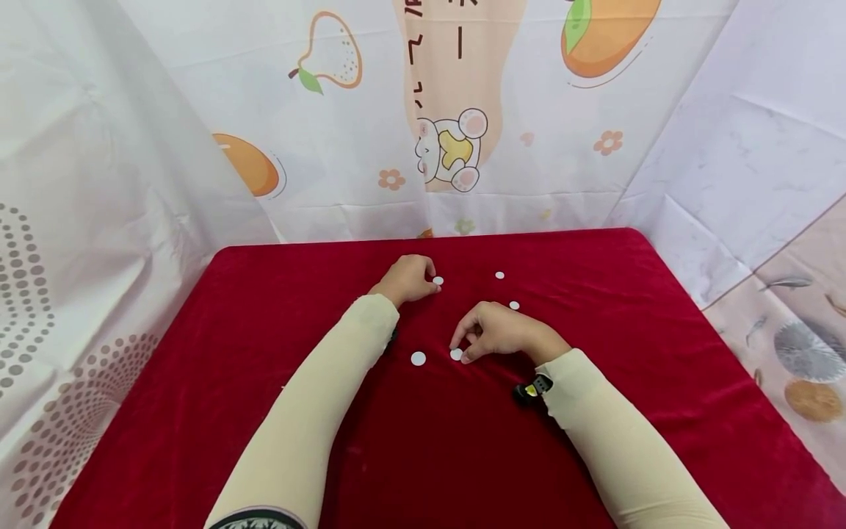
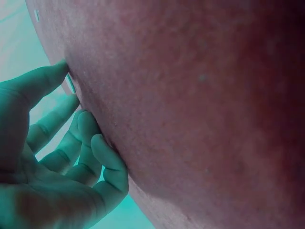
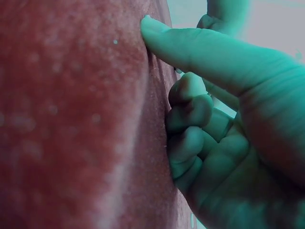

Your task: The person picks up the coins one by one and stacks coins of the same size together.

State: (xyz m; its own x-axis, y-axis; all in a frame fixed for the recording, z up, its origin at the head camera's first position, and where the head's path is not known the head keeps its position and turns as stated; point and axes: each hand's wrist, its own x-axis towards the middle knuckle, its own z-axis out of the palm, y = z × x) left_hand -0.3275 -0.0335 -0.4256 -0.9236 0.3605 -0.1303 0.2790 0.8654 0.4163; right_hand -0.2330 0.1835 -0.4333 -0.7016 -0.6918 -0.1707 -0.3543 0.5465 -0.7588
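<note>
Between the thumb and index finger of my left hand (image 1: 408, 279) lies a small round white disc (image 1: 438, 281), toward the back of the cloth. The left wrist view shows that disc (image 2: 71, 83) edge-on, its thin side between the two fingertips, while the other fingers curl against the cloth. Nearer the front, my right hand (image 1: 499, 330) pinches another white disc (image 1: 456, 355) by its edges with thumb and index finger. In the right wrist view, the thumb (image 3: 190, 47) presses down at the cloth and hides most of what it holds; the remaining fingers are curled.
A third white disc (image 1: 418, 358) lies left of the right hand's disc. Two more, one disc (image 1: 514, 305) just behind the right hand and one disc (image 1: 499, 275) farther back, rest on the red cloth (image 1: 264, 316). Printed curtains (image 1: 357, 147) hang behind the table.
</note>
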